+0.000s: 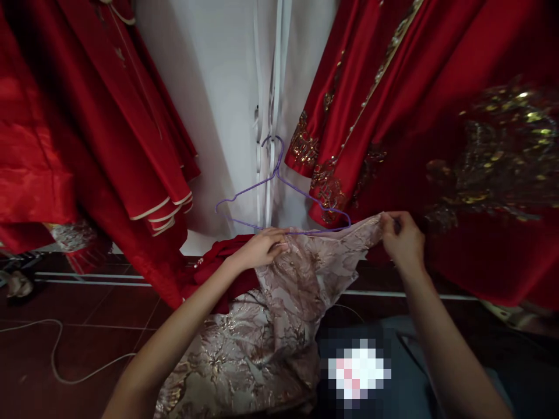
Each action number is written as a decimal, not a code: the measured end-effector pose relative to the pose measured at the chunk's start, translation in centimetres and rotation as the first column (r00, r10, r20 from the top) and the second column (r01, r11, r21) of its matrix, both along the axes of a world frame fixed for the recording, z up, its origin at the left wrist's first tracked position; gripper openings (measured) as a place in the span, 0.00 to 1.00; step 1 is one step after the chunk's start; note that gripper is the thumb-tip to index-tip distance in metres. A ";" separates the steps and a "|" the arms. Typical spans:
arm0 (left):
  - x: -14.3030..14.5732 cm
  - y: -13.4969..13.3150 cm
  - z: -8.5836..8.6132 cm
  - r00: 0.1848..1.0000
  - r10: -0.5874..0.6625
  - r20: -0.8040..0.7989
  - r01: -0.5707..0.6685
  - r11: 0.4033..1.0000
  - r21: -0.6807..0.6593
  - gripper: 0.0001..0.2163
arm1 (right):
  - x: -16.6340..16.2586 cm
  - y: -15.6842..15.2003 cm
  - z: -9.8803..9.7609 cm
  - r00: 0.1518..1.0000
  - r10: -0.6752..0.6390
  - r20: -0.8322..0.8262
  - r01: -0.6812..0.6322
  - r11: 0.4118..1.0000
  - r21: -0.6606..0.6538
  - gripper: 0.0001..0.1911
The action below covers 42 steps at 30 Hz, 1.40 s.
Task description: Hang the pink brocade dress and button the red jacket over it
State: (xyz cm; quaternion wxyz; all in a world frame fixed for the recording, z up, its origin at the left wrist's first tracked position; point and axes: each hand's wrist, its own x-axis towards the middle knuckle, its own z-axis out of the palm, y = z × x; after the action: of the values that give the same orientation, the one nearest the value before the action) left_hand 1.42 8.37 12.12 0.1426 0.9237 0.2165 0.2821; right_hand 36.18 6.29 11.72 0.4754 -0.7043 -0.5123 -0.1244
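A pale pink garment with metallic floral brocade [301,291] hangs down in front of me, stretched at its top edge between my hands. My left hand [264,247] grips that edge near the middle, beside the lower bar of a purple wire hanger [301,189]. At the right, my right hand [404,235] pinches the garment's upper corner and pulls it outward. The hanger's hook is up near the white door handles, and its lower bar lies along the garment's top. Dark red fabric [227,262] bunches behind my left forearm.
Red garments hang on the left [100,116] and on the right [375,105], the right ones with gold sequins. White doors [209,87] stand behind. A pale cable [56,355] curls over the brown tiled floor [105,302]; low rack bars [96,279] cross near it.
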 end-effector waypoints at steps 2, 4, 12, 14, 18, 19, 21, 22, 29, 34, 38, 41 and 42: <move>0.2 -0.3 0.1 1.000 0.002 -0.010 -0.002 1.000 0.008 0.08 | -0.2 0.1 0.2 0.999 0.041 -0.016 -0.040 0.999 0.025 0.12; 0.5 -0.4 0.1 0.999 0.006 -0.032 -0.005 1.000 0.029 0.08 | -0.8 0.1 0.5 0.995 0.103 -0.014 -0.102 0.994 0.049 0.13; 2.1 -1.1 0.6 0.999 -0.032 -0.012 0.032 0.999 0.027 0.08 | -5.7 1.0 3.9 0.943 0.300 0.143 -0.319 0.937 0.140 0.14; 2.7 -1.8 0.8 0.999 -0.028 0.022 0.028 0.999 -0.022 0.08 | -7.5 1.2 4.6 0.920 0.347 0.184 -0.372 0.919 0.129 0.15; 2.6 -2.8 1.0 0.992 0.000 0.123 0.017 0.990 -0.139 0.11 | -9.9 1.5 4.9 0.892 0.425 0.157 -0.438 0.897 0.058 0.14; 2.0 -2.7 0.8 0.987 0.034 0.158 -0.006 0.985 -0.173 0.11 | -10.2 1.5 4.8 0.892 0.429 0.140 -0.439 0.898 0.042 0.14; -0.1 -2.1 0.0 0.957 0.169 0.238 -0.111 0.965 -0.238 0.13 | -10.2 1.6 4.7 0.900 0.418 0.125 -0.425 0.905 0.034 0.15; -1.6 -1.5 -0.6 0.923 0.268 0.278 -0.195 0.945 -0.263 0.14 | -10.1 1.7 4.7 0.904 0.407 0.128 -0.414 0.909 0.038 0.15; -12.6 3.2 -5.4 0.671 0.678 0.300 -0.559 0.728 -0.397 0.19 | -9.1 2.1 5.4 0.908 0.397 0.137 -0.407 0.912 0.054 0.14; -14.7 4.4 -6.4 0.650 0.684 0.331 -0.524 0.719 -0.457 0.21 | -8.5 2.5 5.6 0.907 0.396 0.144 -0.407 0.912 0.054 0.13; -14.6 4.7 -5.8 0.665 0.665 0.339 -0.507 0.736 -0.449 0.21 | -8.0 2.7 5.7 0.900 0.410 0.150 -0.422 0.905 0.054 0.13; -14.6 4.9 -5.4 0.670 0.657 0.346 -0.501 0.743 -0.443 0.22 | -7.8 2.7 5.9 0.896 0.416 0.153 -0.427 0.903 0.048 0.13; -14.6 4.9 -5.3 0.671 0.657 0.344 -0.500 0.744 -0.444 0.22 | -7.8 2.7 5.9 0.898 0.412 0.154 -0.424 0.904 0.049 0.13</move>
State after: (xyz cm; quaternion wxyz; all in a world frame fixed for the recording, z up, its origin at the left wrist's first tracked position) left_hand -13.19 13.31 6.87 0.2375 0.6698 0.5009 0.4940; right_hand 28.36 9.01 17.60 0.4822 -0.5474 -0.6781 -0.0894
